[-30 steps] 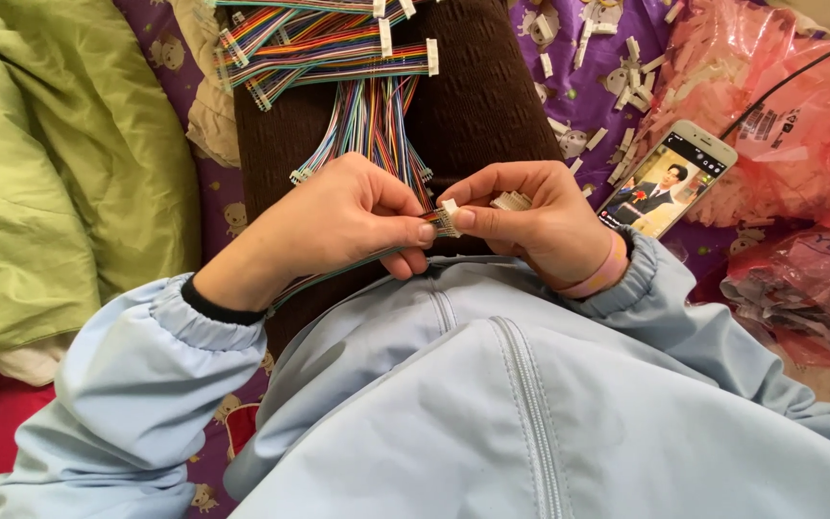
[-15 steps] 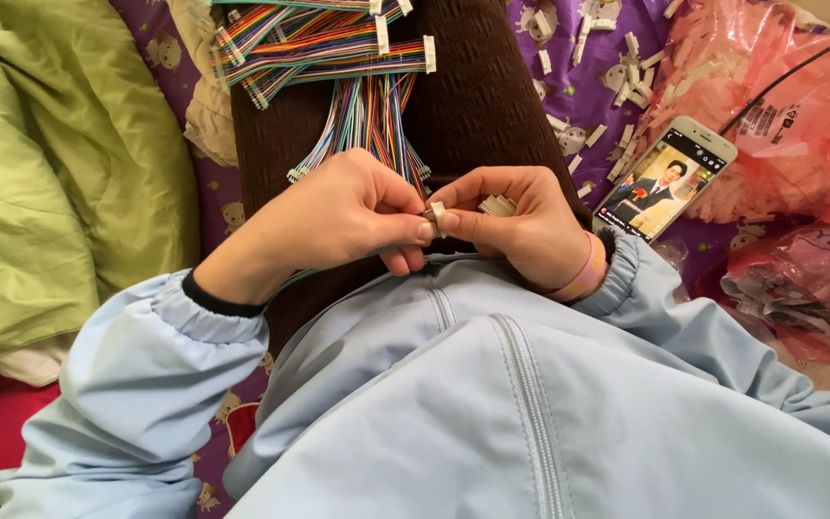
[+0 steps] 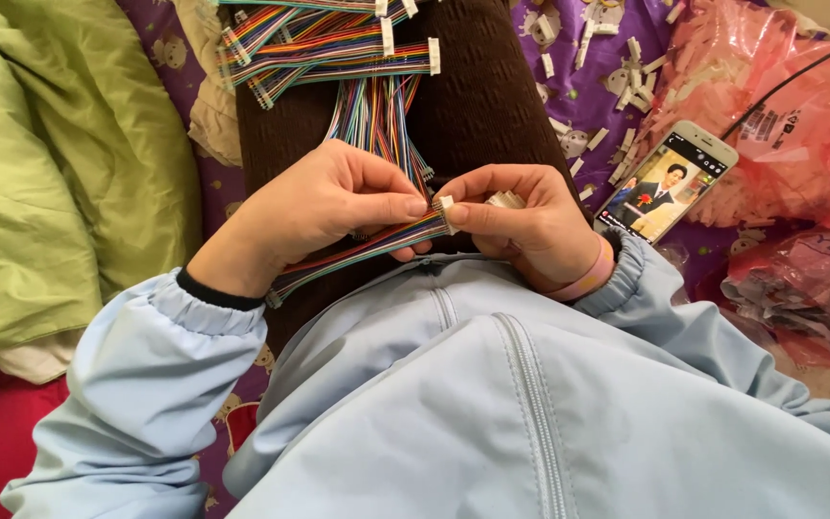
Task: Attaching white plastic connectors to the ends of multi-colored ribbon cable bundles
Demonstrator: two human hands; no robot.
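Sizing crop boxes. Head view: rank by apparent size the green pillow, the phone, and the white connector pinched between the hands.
1. green pillow, largest by far, though cut off by the frame edge.
2. phone, mid-sized.
3. white connector, smallest; partly hidden by the fingers, and lying nearer the camera than the phone.

A green cushion (image 3: 40, 192) lies left; a phone (image 3: 667, 183) and red plastic bags (image 3: 799, 125) lie right.

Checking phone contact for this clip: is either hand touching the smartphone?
No. The smartphone lies apart on the purple cloth; the left hand and right hand pinch the ribbon cable.
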